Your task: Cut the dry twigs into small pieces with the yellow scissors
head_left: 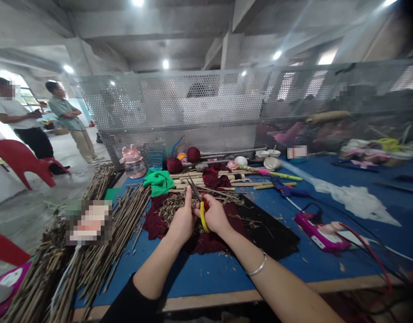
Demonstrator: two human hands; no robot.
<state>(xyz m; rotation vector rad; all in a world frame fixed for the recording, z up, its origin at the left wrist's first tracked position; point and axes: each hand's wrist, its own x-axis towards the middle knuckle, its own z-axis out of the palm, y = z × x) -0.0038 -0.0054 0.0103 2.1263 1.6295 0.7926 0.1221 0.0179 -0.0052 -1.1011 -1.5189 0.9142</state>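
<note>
Right hand (216, 216) is grasping yellow-and-red-handled metal scissors (203, 215) above a dark-red cloth (206, 244) bearing brown plant fragments (169, 210).
Left hand (182, 217) is raising its index finger; whether its curled fingers are holding anything cannot be told. A clear, pink-topped plastic jar (135, 167) is standing far left, contents indistinct; blue tabletop (213, 274) is showing toward the near edge, brown stalks (120, 233) crowding left.

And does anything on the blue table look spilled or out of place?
Yes, slightly: small pale scraps lie scattered on the blue table, outside the dark red cloth that carries the brown pile, so they look spilled.
</note>
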